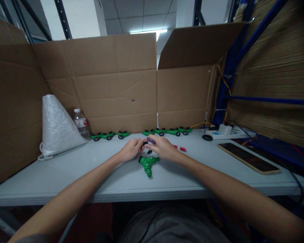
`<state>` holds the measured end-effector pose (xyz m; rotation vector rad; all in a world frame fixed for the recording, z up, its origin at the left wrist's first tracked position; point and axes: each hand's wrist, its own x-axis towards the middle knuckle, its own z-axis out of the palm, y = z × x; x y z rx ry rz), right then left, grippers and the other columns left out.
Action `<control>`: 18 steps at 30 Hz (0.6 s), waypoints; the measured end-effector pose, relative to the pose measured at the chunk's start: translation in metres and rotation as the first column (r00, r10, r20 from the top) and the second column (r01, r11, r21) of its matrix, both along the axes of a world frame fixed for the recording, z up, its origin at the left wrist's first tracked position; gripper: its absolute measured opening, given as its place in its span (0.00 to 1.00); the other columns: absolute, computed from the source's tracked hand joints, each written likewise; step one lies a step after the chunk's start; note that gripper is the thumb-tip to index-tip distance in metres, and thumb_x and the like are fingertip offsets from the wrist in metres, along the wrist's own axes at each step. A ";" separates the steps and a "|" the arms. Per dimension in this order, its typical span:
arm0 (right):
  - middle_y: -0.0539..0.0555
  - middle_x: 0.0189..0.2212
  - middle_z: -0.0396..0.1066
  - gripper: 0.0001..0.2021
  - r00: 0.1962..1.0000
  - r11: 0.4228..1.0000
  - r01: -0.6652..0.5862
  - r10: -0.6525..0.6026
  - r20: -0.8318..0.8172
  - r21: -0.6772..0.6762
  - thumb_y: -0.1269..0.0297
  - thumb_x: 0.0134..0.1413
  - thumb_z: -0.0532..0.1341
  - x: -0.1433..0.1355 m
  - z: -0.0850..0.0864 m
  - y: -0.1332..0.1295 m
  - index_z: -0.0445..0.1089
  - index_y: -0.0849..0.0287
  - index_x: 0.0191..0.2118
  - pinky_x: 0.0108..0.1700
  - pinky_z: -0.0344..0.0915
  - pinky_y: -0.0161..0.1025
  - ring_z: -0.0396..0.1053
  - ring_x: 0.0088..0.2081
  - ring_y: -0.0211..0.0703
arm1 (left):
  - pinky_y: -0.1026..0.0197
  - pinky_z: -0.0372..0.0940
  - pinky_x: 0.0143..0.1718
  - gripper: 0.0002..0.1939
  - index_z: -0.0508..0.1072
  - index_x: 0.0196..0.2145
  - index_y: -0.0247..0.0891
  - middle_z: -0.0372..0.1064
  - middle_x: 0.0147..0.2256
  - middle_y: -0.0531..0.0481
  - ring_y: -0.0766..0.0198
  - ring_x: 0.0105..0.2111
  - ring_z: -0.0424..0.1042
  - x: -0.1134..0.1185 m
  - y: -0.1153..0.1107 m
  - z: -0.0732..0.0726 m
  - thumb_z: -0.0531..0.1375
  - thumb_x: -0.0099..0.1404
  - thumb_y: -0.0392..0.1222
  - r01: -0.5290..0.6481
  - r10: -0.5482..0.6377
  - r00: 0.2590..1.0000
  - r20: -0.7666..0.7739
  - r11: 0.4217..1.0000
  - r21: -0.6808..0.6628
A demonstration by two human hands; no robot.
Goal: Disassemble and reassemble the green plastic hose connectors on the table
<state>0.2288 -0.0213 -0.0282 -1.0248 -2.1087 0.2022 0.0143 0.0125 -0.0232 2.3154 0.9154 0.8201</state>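
Note:
Near the middle of the white table, my left hand point(130, 149) has its fingers closed on a small black part point(144, 143). My right hand point(162, 147) meets it from the right, its fingers pinched on a small dark object point(151, 140) that I cannot make out clearly. A green Y-shaped piece point(148, 164) with a black ring on its left arm lies just in front of both hands. Between the hands and that piece sits another small black part point(149, 152). A red pen point(179, 148) lies partly behind my right hand.
Several green pieces with black wheels point(161, 132) line the table's back edge. At the left stand a silvery bag point(58, 126) and a water bottle point(81, 125). At the right are a phone point(248, 158), a power strip point(228, 132) and a black disc point(207, 137). Cardboard walls surround the table point(78, 175).

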 end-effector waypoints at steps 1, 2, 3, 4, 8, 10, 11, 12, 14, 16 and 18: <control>0.51 0.30 0.72 0.10 1.000 1.000 0.005 -0.005 0.009 0.003 0.55 0.67 0.63 0.000 0.001 -0.001 0.72 0.57 0.42 0.33 0.50 0.37 0.65 0.32 0.43 | 0.62 0.59 0.32 0.34 0.70 0.27 0.36 0.67 0.25 0.52 0.65 0.26 0.64 0.000 -0.001 0.001 0.46 0.77 0.66 0.007 -0.007 1.000 0.007 1.000 -0.007; 0.52 0.31 0.73 0.09 1.000 1.000 0.014 -0.014 0.017 0.006 0.56 0.68 0.62 0.000 0.002 -0.002 0.72 0.56 0.42 0.34 0.50 0.37 0.66 0.32 0.43 | 0.62 0.59 0.33 0.34 0.70 0.28 0.36 0.67 0.25 0.52 0.65 0.27 0.64 0.001 -0.002 0.002 0.46 0.77 0.66 0.015 -0.015 1.000 0.013 1.000 -0.013; 0.52 0.31 0.74 0.09 0.999 1.000 0.026 -0.027 0.028 0.009 0.57 0.68 0.62 0.001 0.003 -0.002 0.73 0.56 0.41 0.34 0.50 0.37 0.67 0.32 0.44 | 0.62 0.59 0.33 0.33 0.70 0.29 0.36 0.67 0.25 0.52 0.65 0.27 0.64 0.001 -0.003 0.003 0.46 0.77 0.66 0.024 -0.024 1.000 0.016 1.000 -0.016; 0.52 0.31 0.74 0.08 0.998 0.999 0.041 -0.042 0.040 0.013 0.57 0.68 0.62 0.001 0.004 -0.003 0.73 0.56 0.42 0.34 0.50 0.37 0.67 0.32 0.44 | 0.62 0.59 0.33 0.33 0.70 0.29 0.36 0.67 0.26 0.53 0.65 0.27 0.64 0.001 -0.004 0.003 0.46 0.77 0.65 0.030 -0.030 0.999 0.014 0.999 -0.013; 0.52 0.29 0.73 0.08 0.992 0.996 0.088 -0.089 0.089 0.024 0.57 0.69 0.62 0.004 0.004 -0.002 0.74 0.55 0.43 0.33 0.48 0.37 0.66 0.30 0.45 | 0.62 0.59 0.34 0.30 0.74 0.32 0.35 0.68 0.28 0.51 0.64 0.29 0.65 0.000 -0.003 0.003 0.49 0.77 0.63 -0.001 0.001 1.000 -0.013 1.000 0.012; 0.52 0.28 0.73 0.09 0.991 0.995 0.094 -0.096 0.095 0.025 0.56 0.69 0.62 0.005 0.003 0.000 0.74 0.55 0.43 0.33 0.48 0.38 0.66 0.30 0.45 | 0.62 0.60 0.35 0.27 0.77 0.37 0.34 0.73 0.32 0.49 0.63 0.31 0.67 0.000 -0.002 0.002 0.54 0.76 0.61 -0.010 0.010 1.000 -0.005 1.000 0.020; 0.53 0.28 0.74 0.09 0.990 0.995 0.098 -0.100 0.097 0.027 0.56 0.69 0.62 0.006 0.002 0.001 0.74 0.55 0.44 0.33 0.48 0.38 0.66 0.30 0.45 | 0.62 0.61 0.35 0.25 0.78 0.40 0.33 0.75 0.34 0.48 0.62 0.33 0.68 0.000 -0.001 0.002 0.56 0.75 0.61 -0.005 0.005 1.000 0.002 1.000 0.022; 0.53 0.29 0.74 0.09 0.989 0.994 0.103 -0.106 0.099 0.031 0.56 0.69 0.62 0.006 0.002 0.001 0.74 0.55 0.44 0.33 0.48 0.38 0.67 0.30 0.46 | 0.62 0.61 0.36 0.24 0.79 0.42 0.33 0.76 0.36 0.47 0.62 0.34 0.69 -0.001 0.000 0.002 0.58 0.73 0.60 0.001 -0.001 1.000 0.009 1.000 0.024; 0.54 0.30 0.75 0.08 0.987 0.993 0.114 -0.118 0.105 0.040 0.57 0.68 0.63 0.007 0.001 0.002 0.74 0.55 0.45 0.34 0.49 0.38 0.67 0.31 0.47 | 0.62 0.61 0.36 0.24 0.80 0.44 0.33 0.78 0.38 0.46 0.62 0.35 0.70 -0.001 0.002 0.002 0.62 0.71 0.59 0.006 -0.006 1.000 0.024 1.000 0.014; 0.54 0.30 0.75 0.07 0.986 0.992 0.117 -0.121 0.112 0.047 0.59 0.68 0.63 0.007 0.001 0.001 0.74 0.55 0.46 0.34 0.49 0.38 0.68 0.32 0.47 | 0.62 0.60 0.36 0.24 0.81 0.44 0.33 0.78 0.38 0.46 0.62 0.34 0.69 -0.001 0.003 0.002 0.65 0.68 0.59 0.000 0.000 0.999 0.042 1.000 -0.010; 0.54 0.31 0.75 0.07 0.987 0.992 0.112 -0.117 0.114 0.050 0.60 0.68 0.63 0.006 0.002 0.000 0.73 0.55 0.46 0.34 0.49 0.38 0.67 0.32 0.47 | 0.62 0.60 0.36 0.24 0.82 0.44 0.32 0.79 0.37 0.46 0.63 0.33 0.69 -0.002 0.005 0.002 0.66 0.67 0.59 -0.005 0.007 0.998 0.066 0.999 -0.036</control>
